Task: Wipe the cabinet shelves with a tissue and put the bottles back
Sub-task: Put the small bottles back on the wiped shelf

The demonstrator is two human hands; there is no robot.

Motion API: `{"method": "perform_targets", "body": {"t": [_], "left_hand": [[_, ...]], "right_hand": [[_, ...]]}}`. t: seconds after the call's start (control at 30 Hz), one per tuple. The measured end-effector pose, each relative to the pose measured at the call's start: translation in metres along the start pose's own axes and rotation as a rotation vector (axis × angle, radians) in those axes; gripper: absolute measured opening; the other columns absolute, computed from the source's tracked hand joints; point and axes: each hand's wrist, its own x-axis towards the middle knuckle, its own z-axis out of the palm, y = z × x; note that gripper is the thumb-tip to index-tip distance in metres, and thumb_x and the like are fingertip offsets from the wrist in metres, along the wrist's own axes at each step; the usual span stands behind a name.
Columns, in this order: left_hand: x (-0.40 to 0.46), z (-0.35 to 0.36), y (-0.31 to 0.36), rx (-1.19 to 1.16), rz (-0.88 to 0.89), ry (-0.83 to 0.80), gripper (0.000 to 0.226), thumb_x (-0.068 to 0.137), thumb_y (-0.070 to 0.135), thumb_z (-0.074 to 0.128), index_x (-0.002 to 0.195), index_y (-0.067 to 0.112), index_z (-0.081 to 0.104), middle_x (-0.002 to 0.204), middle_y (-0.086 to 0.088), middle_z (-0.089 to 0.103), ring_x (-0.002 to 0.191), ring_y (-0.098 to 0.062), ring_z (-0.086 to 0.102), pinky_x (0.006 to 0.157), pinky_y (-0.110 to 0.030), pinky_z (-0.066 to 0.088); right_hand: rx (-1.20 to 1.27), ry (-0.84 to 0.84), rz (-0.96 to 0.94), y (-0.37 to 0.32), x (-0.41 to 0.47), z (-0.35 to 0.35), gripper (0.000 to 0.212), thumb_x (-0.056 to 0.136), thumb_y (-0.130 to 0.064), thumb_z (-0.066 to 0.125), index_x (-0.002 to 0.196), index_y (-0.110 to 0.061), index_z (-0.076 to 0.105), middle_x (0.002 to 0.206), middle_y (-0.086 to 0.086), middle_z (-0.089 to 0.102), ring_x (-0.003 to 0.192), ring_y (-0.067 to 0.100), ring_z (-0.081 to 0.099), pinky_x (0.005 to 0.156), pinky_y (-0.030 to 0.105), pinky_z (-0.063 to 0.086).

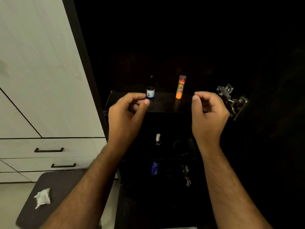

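In the dark open cabinet (165,47), the top shelf (165,104) carries two items: a small dark bottle (150,90) with a black cap at the left and an orange tube (180,87) with a clear cap at the right. Both stand upright and well apart.

The left hand (127,109) hovers in front of the shelf, just beside the dark bottle. Its fingers are loosely curled, thumb tip near the index finger, and hold nothing. The right hand (208,109) hovers to the right of the orange tube in the same posture: loosely curled, holding nothing.

On the next shelf down stands a bottle with a white cap (158,139). Below it, a blue bottle (155,168) is visible. Other items beside these are too dark to identify.

A metal hinge (231,100) sits on the cabinet's right side. The crumpled tissue (42,197) lies on a dark stool (66,182) at lower left, in front of white drawers (49,156).
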Motion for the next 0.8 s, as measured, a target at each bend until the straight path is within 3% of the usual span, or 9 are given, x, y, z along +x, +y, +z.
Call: {"method": "perform_targets", "body": {"t": [0.27,0.47,0.67,0.8], "left_hand": [[-0.049,0.000,-0.035,-0.134,-0.224,-0.131,0.011,0.092,0.021,0.064,0.102,0.022,0.069,0.092,0.009,0.072,0.085,-0.005,0.069,0.074,-0.021,0.056],[-0.074,0.002,-0.075,-0.050,-0.296,-0.230,0.011,0.091,0.022,0.064,0.101,0.026,0.067,0.091,0.010,0.070,0.084,-0.002,0.067,0.074,-0.018,0.054],[-0.080,0.022,-0.122,0.042,-0.308,-0.372,0.018,0.092,0.015,0.064,0.108,0.021,0.065,0.096,0.008,0.067,0.088,0.002,0.063,0.080,-0.012,0.050],[-0.073,0.047,-0.153,0.205,-0.272,-0.455,0.023,0.092,0.013,0.063,0.114,0.012,0.065,0.103,0.002,0.067,0.090,0.000,0.059,0.086,-0.018,0.049]], "right_hand": [[-0.014,-0.158,0.122,0.021,-0.058,-0.010,0.010,0.090,-0.009,0.064,0.093,-0.017,0.070,0.089,0.001,0.068,0.075,0.007,0.064,0.062,0.015,0.050],[-0.084,-0.342,0.283,0.061,-0.096,-0.008,0.010,0.088,-0.010,0.068,0.094,-0.018,0.071,0.088,-0.004,0.068,0.077,0.004,0.064,0.066,0.014,0.052],[-0.227,-0.590,0.417,0.108,-0.112,0.004,0.013,0.087,-0.008,0.069,0.100,-0.009,0.072,0.087,-0.006,0.068,0.074,-0.006,0.059,0.067,0.002,0.042],[-0.356,-0.728,0.457,0.136,-0.107,0.024,0.017,0.086,-0.010,0.071,0.104,-0.008,0.072,0.097,0.003,0.072,0.086,0.009,0.065,0.068,0.007,0.040]]}}
